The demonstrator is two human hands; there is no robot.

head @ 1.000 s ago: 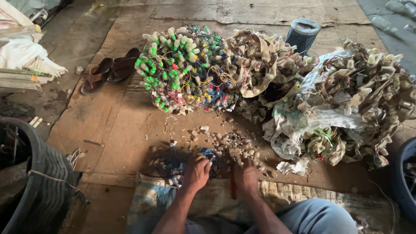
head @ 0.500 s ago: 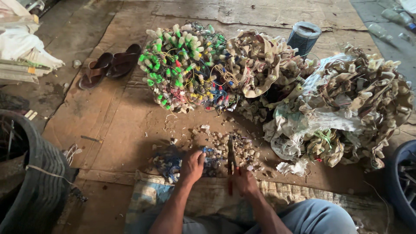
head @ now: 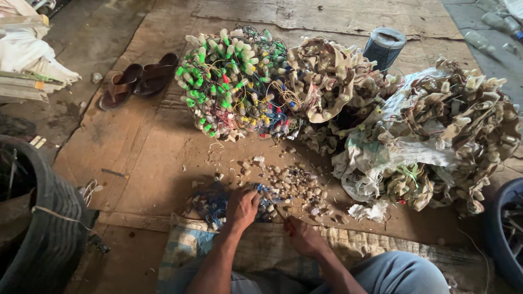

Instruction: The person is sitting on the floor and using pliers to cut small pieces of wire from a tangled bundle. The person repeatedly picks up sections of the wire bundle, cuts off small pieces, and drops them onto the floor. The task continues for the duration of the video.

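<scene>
My left hand (head: 242, 208) is closed on a small tangle of blue wires (head: 211, 202) lying on the cardboard floor in front of me. My right hand (head: 303, 237) rests on the woven mat (head: 348, 245) and grips a thin red-handled cutting tool (head: 284, 220) whose tip points toward the wires. Small cut sockets and scraps (head: 294, 184) lie scattered just beyond both hands. Farther out sits a large bundle of wired lamp sockets with green, red and blue parts (head: 234, 87).
A beige socket bundle (head: 329, 81) and a bigger heap on torn sacking (head: 436, 136) fill the right. A pair of brown sandals (head: 136, 81) lies at the left, a blue-grey can (head: 384, 46) at the back. A black tyre-like bin (head: 43, 228) stands near left, a blue tub (head: 504, 228) near right.
My right hand has drawn back toward my body and lowered the tool from upright to nearly flat. My left hand stays on the blue wires.
</scene>
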